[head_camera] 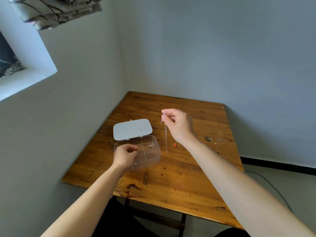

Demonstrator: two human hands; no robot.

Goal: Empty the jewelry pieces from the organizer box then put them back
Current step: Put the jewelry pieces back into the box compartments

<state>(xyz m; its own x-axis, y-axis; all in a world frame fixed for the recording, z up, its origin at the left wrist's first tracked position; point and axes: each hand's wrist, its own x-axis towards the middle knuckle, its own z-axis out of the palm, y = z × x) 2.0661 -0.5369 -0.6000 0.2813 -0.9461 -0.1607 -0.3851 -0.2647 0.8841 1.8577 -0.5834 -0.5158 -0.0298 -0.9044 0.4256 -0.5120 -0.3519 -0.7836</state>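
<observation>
A clear plastic organizer box stands open on the wooden table, its grey lid folded back flat. My left hand is over the box's left compartments, fingers pinched on a small silver jewelry piece that dangles into the box. My right hand is raised to the right of the box and pinches the top of a thin silver chain, which hangs straight down to the tabletop. A small cluster of jewelry lies in the box's far right compartment.
A gold chain with a red charm lies on the table under my right wrist. Walls close in the table at the left and the back. A cable runs on the floor to the right.
</observation>
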